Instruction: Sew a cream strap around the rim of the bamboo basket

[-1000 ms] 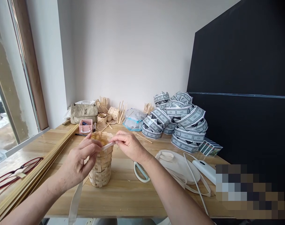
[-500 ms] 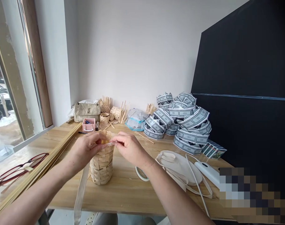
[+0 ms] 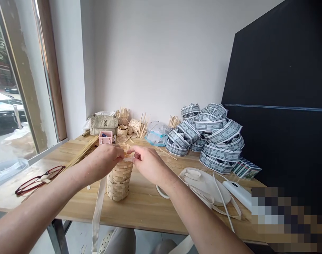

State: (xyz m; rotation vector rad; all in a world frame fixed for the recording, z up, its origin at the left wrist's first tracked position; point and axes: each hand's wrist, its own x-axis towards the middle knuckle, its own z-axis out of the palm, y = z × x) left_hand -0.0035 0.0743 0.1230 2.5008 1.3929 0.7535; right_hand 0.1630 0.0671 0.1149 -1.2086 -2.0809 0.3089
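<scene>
A small woven basket (image 3: pixel 120 183) of pale wood strips stands upright on the table, both hands at its top. My right hand (image 3: pixel 149 165) pinches a whitish fabric ribbon (image 3: pixel 98 208) at the right of the rim. At the left of the rim, my left hand (image 3: pixel 108 158) is closed with its fingers curled over the edge onto the ribbon; its fingertips are partly hidden. The ribbon's long end hangs from under my left hand past the table's front edge. A short stretch of it shows between the hands along the rim.
On the right lie a roll of whitish ribbon (image 3: pixel 203 181), a white device (image 3: pixel 237 194) with a cord and patterned band rolls (image 3: pixel 219 141). Red-framed glasses (image 3: pixel 40 180) and long thin strips (image 3: pixel 83 151) are on the left. A handbag (image 3: pixel 104 125) and pink box (image 3: pixel 105 137) stand behind.
The camera view has shifted, so the scene sits slightly further right. My left hand has turned more palm-down over the rim. The right hand still pinches the ribbon.
</scene>
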